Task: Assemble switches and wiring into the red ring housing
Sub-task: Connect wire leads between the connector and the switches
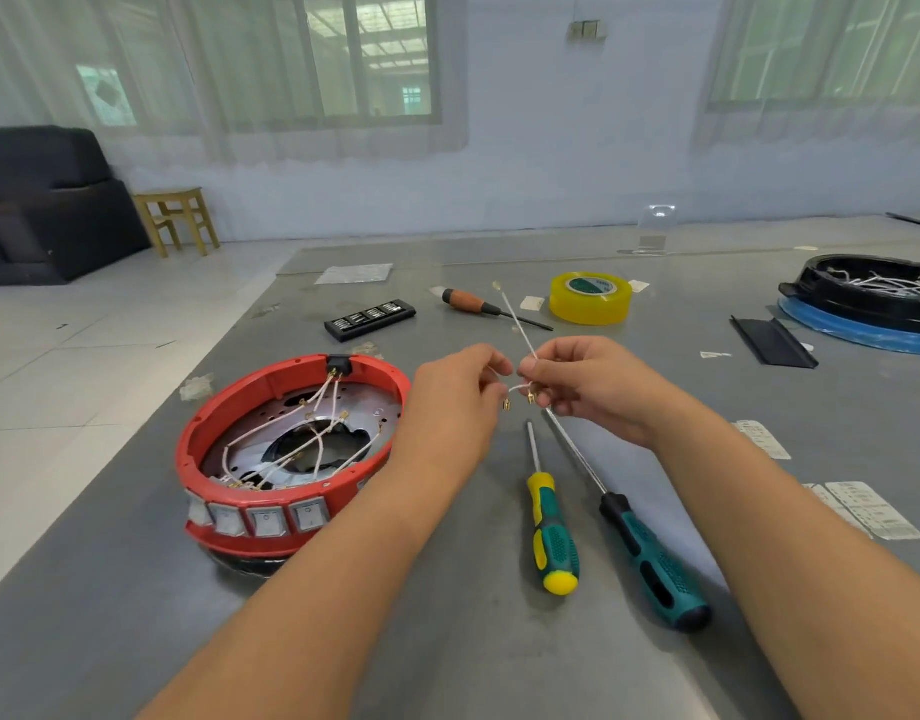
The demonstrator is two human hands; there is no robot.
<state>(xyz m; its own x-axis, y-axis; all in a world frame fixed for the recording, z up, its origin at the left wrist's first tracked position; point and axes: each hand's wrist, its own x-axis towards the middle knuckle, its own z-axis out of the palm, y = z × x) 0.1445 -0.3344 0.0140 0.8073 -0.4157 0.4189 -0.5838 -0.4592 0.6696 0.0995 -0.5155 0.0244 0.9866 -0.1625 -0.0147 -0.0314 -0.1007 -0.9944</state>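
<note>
The red ring housing (229, 407) sits on the grey table (447, 615) at the left, with several white rocker switches (265, 521) set in its near wall and white wires (312, 433) crossing inside over a metal plate. Above the table's middle, my left hand (458, 402) and my right hand (588, 387) both pinch thin white wires (515, 319) with brass terminals. One wire sticks up and away from my right hand. The terminals hang between my fingers.
Two screwdrivers lie near me: a yellow-green one (551, 532) and a teal-black one (650, 558). Farther back are a wooden-handled tool (473, 304), a black bit case (369, 319), a yellow tape roll (590, 298) and a black tray of wires (868, 293) at the right.
</note>
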